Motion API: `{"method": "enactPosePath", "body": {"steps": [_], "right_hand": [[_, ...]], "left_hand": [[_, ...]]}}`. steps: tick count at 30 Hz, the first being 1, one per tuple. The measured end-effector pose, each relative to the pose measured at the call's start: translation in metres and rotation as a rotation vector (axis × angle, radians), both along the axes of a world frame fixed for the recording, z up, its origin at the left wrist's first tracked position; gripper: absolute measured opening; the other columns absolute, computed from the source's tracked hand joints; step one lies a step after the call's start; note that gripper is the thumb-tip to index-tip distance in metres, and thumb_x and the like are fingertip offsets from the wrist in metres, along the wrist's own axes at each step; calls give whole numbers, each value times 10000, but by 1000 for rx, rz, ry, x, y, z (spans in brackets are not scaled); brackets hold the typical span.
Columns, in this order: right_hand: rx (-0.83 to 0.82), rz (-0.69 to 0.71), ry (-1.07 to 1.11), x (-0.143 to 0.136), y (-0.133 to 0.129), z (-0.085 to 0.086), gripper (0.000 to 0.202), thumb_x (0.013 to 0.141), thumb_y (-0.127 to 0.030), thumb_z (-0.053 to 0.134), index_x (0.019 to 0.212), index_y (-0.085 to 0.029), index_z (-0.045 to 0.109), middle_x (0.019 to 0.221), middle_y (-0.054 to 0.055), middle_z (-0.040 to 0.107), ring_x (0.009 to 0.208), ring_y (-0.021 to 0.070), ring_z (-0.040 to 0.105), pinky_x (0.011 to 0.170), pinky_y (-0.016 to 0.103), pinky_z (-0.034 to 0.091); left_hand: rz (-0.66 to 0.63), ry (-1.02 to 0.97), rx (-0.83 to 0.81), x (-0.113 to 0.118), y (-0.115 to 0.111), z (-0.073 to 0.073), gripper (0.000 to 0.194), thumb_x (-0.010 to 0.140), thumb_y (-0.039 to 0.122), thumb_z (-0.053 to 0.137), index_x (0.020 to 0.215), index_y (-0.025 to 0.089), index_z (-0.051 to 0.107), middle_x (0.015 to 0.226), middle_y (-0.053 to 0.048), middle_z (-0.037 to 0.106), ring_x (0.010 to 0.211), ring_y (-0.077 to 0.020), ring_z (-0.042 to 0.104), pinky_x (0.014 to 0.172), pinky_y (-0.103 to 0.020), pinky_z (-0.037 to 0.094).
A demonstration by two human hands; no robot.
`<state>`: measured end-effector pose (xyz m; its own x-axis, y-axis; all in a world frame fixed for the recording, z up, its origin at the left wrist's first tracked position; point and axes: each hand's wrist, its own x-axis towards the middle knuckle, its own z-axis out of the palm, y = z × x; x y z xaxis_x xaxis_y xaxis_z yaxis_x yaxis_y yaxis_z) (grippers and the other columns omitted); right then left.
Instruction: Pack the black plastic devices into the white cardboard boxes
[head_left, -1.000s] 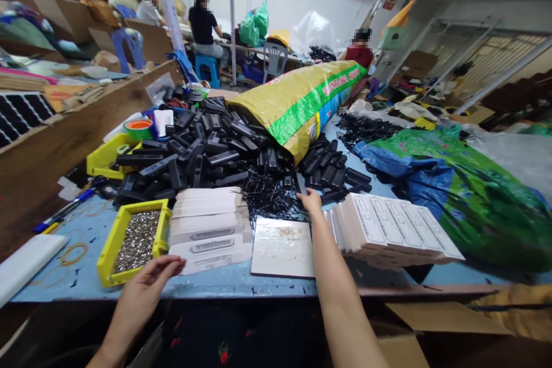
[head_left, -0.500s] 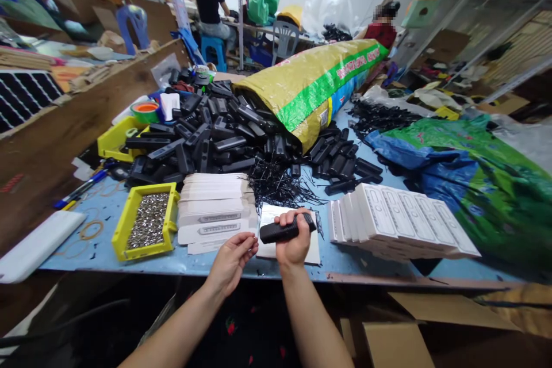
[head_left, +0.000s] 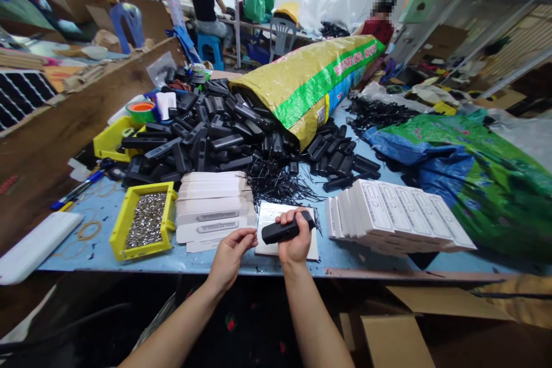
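My right hand (head_left: 296,236) is wrapped round a black plastic case (head_left: 279,232), long and rounded with a ribbed surface, held above a white pad (head_left: 266,248). Close to the case's left end, my left hand (head_left: 233,253) has its thumb and fingertips pinched together. Whatever lies in that pinch is too small to make out. A stack of flat white boxes (head_left: 215,207) stands just beyond my left hand. Behind the pad lies a heap of thin black strips (head_left: 280,184). Left of the boxes is a yellow bin (head_left: 114,236) of small metal parts (head_left: 146,218).
Black cases (head_left: 207,126) are piled at the back, spilling from a yellow sack (head_left: 302,89). White printed boxes (head_left: 405,213) stand at the right, before a green and blue sack (head_left: 466,167). A wooden board (head_left: 77,109) edges the left side. Several people sit farther back.
The view has shifted slightly. My left hand remains pinched beside the case's end, and my right hand keeps its grip with the case barely moved.
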<state>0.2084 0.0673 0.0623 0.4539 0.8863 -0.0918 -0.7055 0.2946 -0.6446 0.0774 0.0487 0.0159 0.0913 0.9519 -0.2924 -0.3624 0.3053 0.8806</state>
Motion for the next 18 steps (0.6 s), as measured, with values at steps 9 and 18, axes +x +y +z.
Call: {"method": "enactPosePath", "body": {"steps": [9, 18], "right_hand": [[-62, -1, 18, -10, 6, -1, 238, 732, -346, 578, 786, -216, 386, 616, -75, 384, 537, 76, 433, 598, 251, 440], [-45, -44, -83, -1, -7, -15, 173, 750, -315, 575, 752, -207, 439, 580, -66, 441, 516, 86, 466, 587, 263, 456]], "left_hand": [[-17, 61, 99, 2, -2, 9, 255, 680, 284, 741, 819, 160, 566, 763, 10, 588, 693, -112, 584, 700, -234, 490], [-100, 423, 340, -16, -8, -6, 245, 744, 296, 665, 909, 196, 515, 923, -49, 604, 902, -191, 597, 838, -333, 471]]}}
